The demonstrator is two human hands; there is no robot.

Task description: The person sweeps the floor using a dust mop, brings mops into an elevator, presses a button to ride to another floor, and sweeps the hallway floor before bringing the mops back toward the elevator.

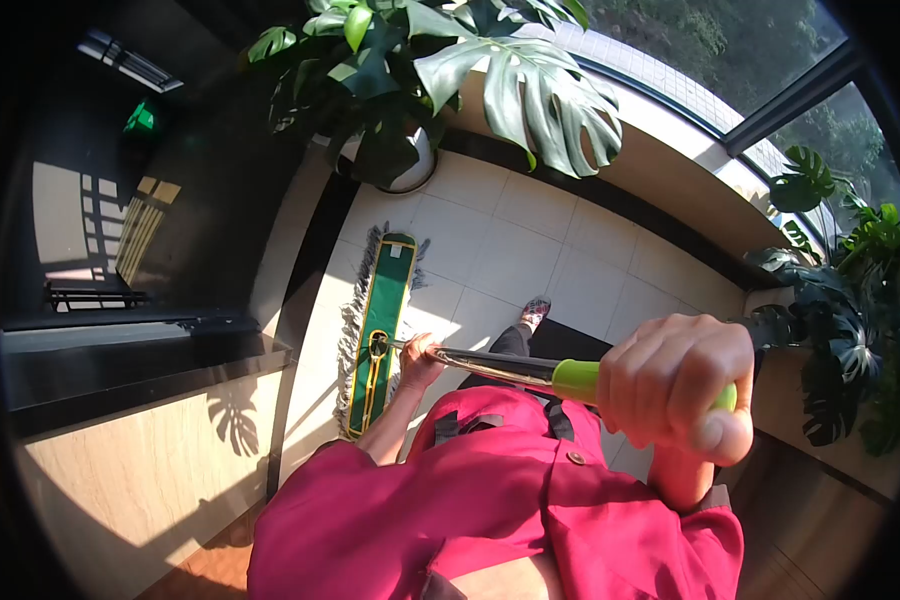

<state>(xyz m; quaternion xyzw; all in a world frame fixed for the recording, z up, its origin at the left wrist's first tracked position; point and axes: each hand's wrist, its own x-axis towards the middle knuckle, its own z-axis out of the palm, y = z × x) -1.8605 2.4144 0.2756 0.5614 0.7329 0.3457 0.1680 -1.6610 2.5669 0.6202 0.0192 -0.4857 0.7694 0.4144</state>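
Note:
A flat dust mop with a green top, yellow edging and grey fringe (pixel 388 290) lies on the tiled floor to my left. Its metal pole (pixel 495 365) runs across in front of my body and ends in a lime-green grip (pixel 576 380). My right hand (pixel 675 385) is wrapped round this grip near the top end, close to the camera. Lower down, my left hand (pixel 420 362) is closed round the pole near the mop head. Part of the left fingers is hidden behind the pole.
A large monstera (pixel 530 90) in a white pot (pixel 415 165) stands ahead. More plants (pixel 850 300) line the right side by the window (pixel 710 50). A ledge with a dark top (pixel 150 375) borders the left. My foot (pixel 535 312) rests on the white tiles (pixel 515 240).

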